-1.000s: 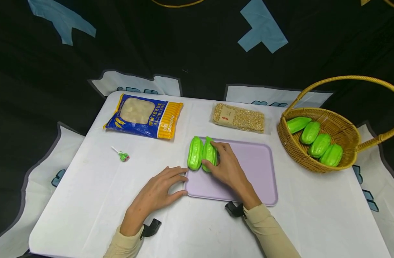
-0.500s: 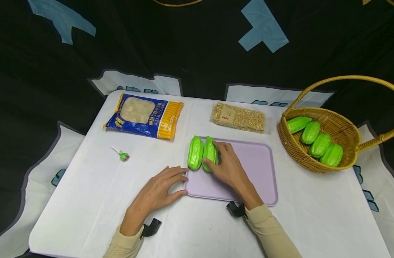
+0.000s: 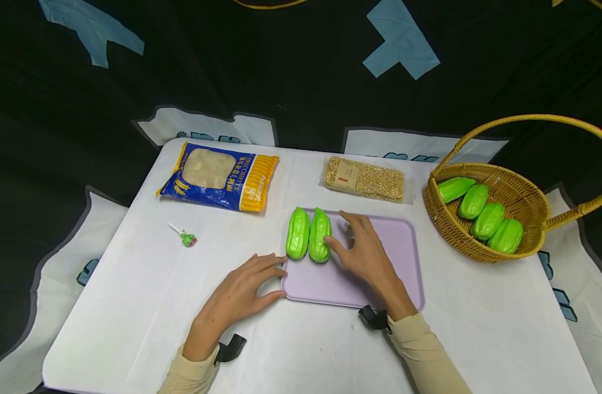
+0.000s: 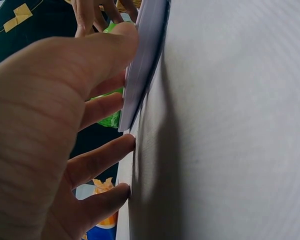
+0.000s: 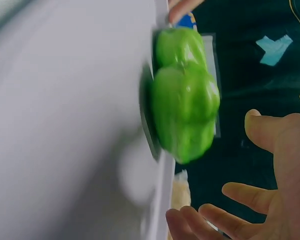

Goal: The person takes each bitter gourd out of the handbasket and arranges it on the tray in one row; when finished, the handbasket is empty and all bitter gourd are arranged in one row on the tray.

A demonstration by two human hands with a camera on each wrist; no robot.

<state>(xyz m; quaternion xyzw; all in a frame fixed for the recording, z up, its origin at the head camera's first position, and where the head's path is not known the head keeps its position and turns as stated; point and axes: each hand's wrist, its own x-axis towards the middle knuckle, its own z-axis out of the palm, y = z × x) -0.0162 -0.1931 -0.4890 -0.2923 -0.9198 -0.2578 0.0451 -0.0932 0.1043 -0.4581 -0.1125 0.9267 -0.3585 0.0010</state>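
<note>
Right hand (image 3: 366, 254) just let go of one green veggie (image 3: 320, 235), grip now wide | it lies beside another green veggie (image 3: 298, 233) on tray (image 3: 320, 284), 10 o'clock, so seems set down | left hand (image 3: 243, 287): grip wide, tray's 9 o'clock edge

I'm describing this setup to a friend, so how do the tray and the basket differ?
The tray is flat and lilac; the basket is deep, woven and golden brown. The basket has an arched handle; the tray shows none. The tray carries two green vegetables, the basket four. Both carry similar-looking vegetables.
</note>
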